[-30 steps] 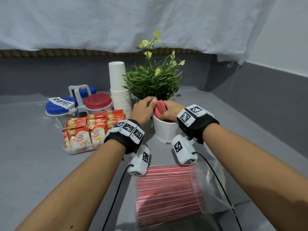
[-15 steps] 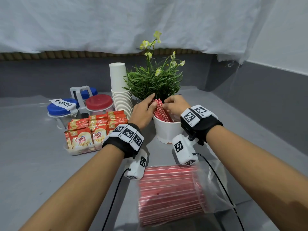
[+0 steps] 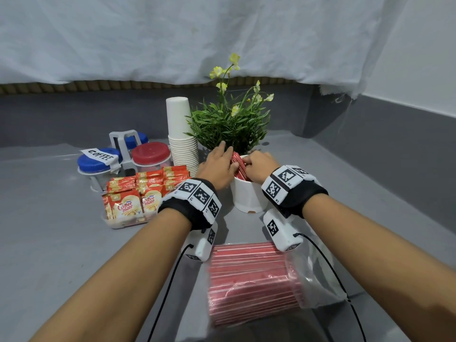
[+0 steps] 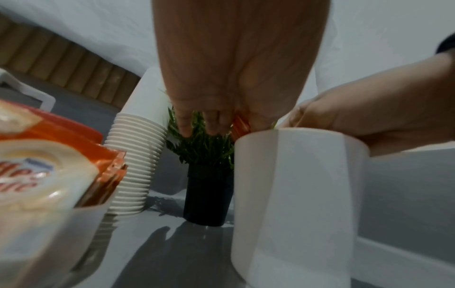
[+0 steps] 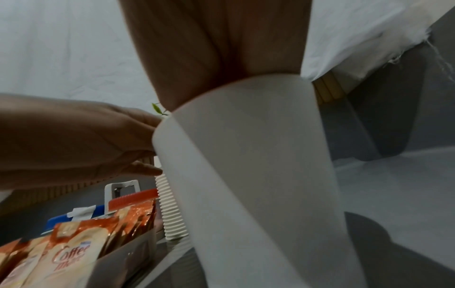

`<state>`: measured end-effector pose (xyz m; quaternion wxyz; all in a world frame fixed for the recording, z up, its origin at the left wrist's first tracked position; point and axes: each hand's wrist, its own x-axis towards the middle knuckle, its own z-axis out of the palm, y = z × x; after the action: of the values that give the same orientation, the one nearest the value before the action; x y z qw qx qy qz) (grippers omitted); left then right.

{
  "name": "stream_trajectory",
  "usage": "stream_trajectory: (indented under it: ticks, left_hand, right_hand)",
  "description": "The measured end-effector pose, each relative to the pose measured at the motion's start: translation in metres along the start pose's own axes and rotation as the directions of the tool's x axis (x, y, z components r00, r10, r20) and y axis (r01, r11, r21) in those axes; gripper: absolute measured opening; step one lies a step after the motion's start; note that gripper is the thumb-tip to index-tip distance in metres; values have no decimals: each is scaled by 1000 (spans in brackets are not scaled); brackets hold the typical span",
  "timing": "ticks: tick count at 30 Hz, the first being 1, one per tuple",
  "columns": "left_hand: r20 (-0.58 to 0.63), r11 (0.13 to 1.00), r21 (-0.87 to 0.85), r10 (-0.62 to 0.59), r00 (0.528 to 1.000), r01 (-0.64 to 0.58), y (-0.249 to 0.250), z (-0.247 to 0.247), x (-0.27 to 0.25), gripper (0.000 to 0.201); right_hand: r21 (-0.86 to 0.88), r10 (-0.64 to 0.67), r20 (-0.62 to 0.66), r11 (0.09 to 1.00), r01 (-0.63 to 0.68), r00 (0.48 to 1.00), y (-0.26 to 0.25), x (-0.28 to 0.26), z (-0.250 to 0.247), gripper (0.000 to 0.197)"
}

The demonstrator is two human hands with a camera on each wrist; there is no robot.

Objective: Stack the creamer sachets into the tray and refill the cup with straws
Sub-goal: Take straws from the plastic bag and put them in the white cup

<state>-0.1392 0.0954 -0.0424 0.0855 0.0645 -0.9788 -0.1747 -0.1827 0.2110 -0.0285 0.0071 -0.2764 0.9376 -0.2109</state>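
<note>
A white cup (image 3: 248,197) stands mid-table with a bundle of red straws (image 3: 237,166) leaning in it. My left hand (image 3: 220,164) lies against the bundle's left side, fingers fairly straight and thumb on the straws. In the left wrist view the straws (image 4: 240,126) show between that hand's fingers (image 4: 216,122) and thumb. My right hand (image 3: 257,165) curls over the cup's right rim and grips the straws. The cup (image 5: 246,155) hides its fingers in the right wrist view. Creamer sachets (image 3: 128,207) stand packed in the clear tray (image 3: 118,224) to the left.
A clear bag of red straws (image 3: 251,280) lies near me, under my wrists. Behind the cup stand a stack of paper cups (image 3: 181,139) and a potted plant (image 3: 229,124). A caddy of lidded jars (image 3: 123,156) sits at the back left.
My left hand has uncurled from over the straws and now lies flat along their side. The right hand has lowered onto the cup's rim, and the bundle sits deeper in the cup.
</note>
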Motion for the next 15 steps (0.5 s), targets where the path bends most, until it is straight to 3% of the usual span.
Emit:
stream_trajectory:
  ticks: [4,12,15]
  left_hand:
    - [28,998,-42,-46,999,48,16,-9,-17,63]
    - [-240,970,-241,-21,971,-39,50,-30,-71,51]
    - [-236,970,-238,-14,972,-44,61,-31,-94,44]
  right_hand:
    - [28,-8,-70,1000,10,998,1,-18,-16,35]
    - [141,36,-259,990,1,965,6,-73,-61,26]
    - [198,80,-246,980,-30,966,12,-97,-67,24]
